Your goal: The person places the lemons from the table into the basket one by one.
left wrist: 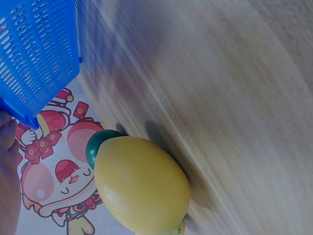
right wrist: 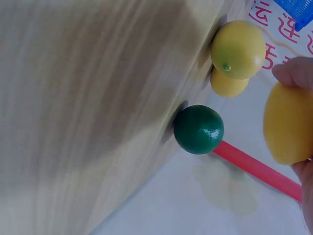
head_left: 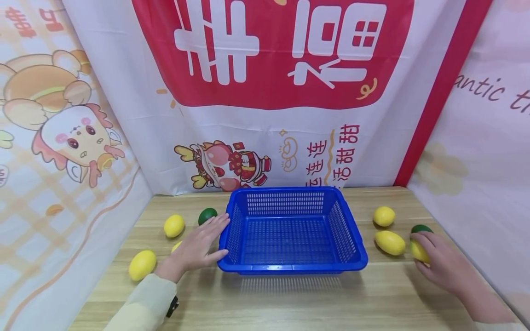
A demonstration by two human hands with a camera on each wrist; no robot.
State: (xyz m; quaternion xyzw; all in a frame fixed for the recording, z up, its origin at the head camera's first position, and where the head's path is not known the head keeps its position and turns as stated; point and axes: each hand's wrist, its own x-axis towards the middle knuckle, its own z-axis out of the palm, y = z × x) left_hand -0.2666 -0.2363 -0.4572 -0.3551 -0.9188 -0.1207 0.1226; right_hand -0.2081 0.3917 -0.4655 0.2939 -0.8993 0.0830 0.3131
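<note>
The held lemon [head_left: 420, 252] is plain yellow and oval, its skin smooth; the right hand [head_left: 445, 264] covers part of it. That hand's fingers and thumb are curled round the fruit, at the right side of the counter [head_left: 290, 303], and in the right wrist view the fruit looks raised off the wood. Just behind it sits a dark green fruit [head_left: 421, 228], round and glossy, partly hidden by the hand. On its left, between it and the basket [head_left: 290, 267], lie a longish lemon [head_left: 390, 242] and, farther back, a rounder lemon [head_left: 384, 216].

The basket is blue, rectangular, with slotted walls, and stands mid-counter with its inside bare. The left hand [head_left: 198, 243] rests on its left rim, fingers straight and thumb spread, gripping nothing. Near that arm are a back lemon [head_left: 174, 225], a front lemon [head_left: 142, 265], a third mostly hidden by the wrist, and a second green fruit partly behind the fingers. Printed cloth [head_left: 265, 124] hangs behind the counter.
</note>
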